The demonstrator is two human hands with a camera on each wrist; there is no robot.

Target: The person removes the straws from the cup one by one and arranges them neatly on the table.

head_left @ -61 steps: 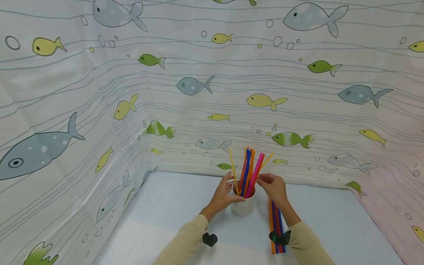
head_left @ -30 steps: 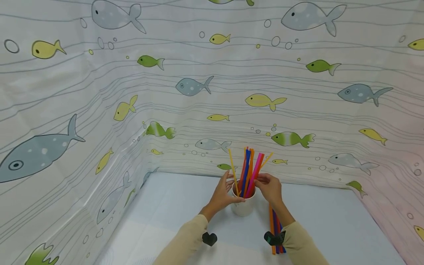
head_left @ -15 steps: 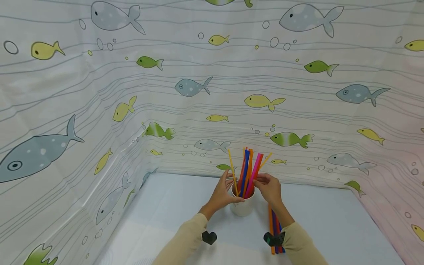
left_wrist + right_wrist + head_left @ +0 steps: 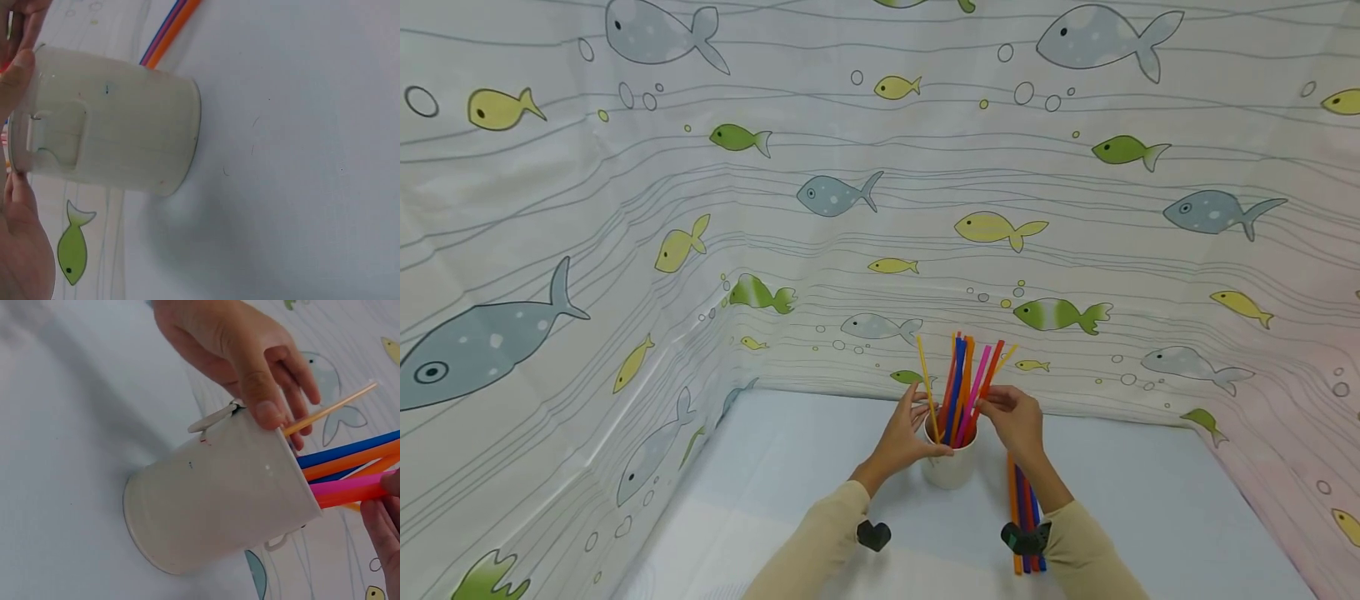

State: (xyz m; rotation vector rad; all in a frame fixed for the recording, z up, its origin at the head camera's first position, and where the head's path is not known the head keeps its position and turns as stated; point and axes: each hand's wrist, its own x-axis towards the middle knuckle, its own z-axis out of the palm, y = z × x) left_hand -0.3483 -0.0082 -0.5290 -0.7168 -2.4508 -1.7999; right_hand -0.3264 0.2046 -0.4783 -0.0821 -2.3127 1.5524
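A cream-white metal pail [image 4: 950, 471] stands upright on the table, holding several coloured drinking straws [image 4: 961, 383] that rise above its rim. My left hand [image 4: 904, 437] grips the pail's rim from the left. Its thumb lies at the rim near a small handle in the right wrist view, the other fingers beyond it. With thumb and fingers, my right hand [image 4: 1017, 421] pinches a red straw [image 4: 992, 367], whose lower end is inside the pail. A pink straw [image 4: 350, 485] leans beside the red one. The straws' lower ends are hidden by the pail wall [image 4: 219, 494].
Right of the pail lies a bundle of orange, blue and red straws [image 4: 1021, 500], partly under my right wrist. The pale table [image 4: 820, 450] meets a fish-printed curtain [image 4: 850, 250] at the back and sides.
My right hand first moves left to the straws, then slightly up and right with the red straw, which now stands apart from the pink one. The left hand stays at the pail.
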